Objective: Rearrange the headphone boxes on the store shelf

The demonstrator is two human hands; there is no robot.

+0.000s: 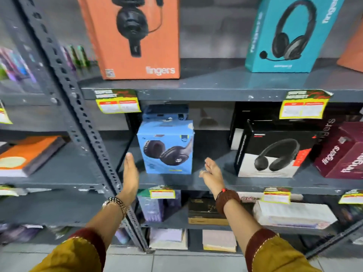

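A light blue headphone box (167, 148) stands upright on the middle shelf (206, 185), with another blue box (166, 112) behind it. My left hand (130, 172) is open, flat and just left of the box, not touching it. My right hand (213, 171) is open at the box's lower right, a small gap away. A black and white headphone box (273, 152) and a maroon box (341, 152) stand further right on the same shelf. On the upper shelf (216, 83) stand an orange box (135, 38) and a teal box (288, 34).
A slotted grey steel upright (86, 122) runs diagonally just left of my left hand. Yellow price tags (117, 104) hang on the shelf edges. Books and stacked packs fill the lower shelves (290, 214), and an orange book (29, 154) lies on the left bay.
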